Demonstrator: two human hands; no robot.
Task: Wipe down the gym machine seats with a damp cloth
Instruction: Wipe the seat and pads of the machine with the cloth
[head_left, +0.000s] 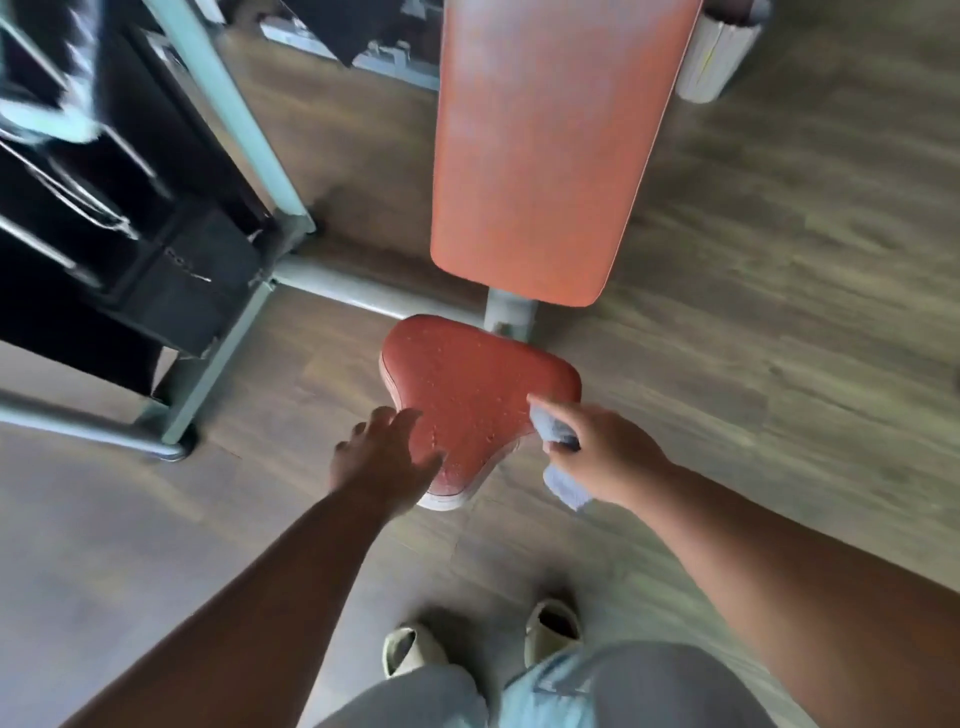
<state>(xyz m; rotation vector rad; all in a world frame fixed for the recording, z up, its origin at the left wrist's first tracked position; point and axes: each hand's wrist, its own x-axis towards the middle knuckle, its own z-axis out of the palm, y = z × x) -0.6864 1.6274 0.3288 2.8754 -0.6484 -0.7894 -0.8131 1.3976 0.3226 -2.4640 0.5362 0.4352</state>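
Seat (470, 400), red and roughly triangular, sitting low at frame centre on a grey machine frame (358, 293), speckled with small pale droplets. Left hand (382, 457) hovering over or resting on the seat's near left edge, fingers spread and relaxed, holding nothing; contact not clear through the blur. Right hand (597, 449) curling round a bunched pale blue cloth (553, 434), one end poking out onto the seat's right corner, the other end hanging below the hand. Orange back pad (550, 150) stretching away beyond the seat, just apart from it. Black weight stack (119, 208) standing to the left inside the grey uprights. Wood-look floor (779, 291) lying under everything. Two feet in pale sandals (553, 626) standing near the bottom edge, grey trousers below them.
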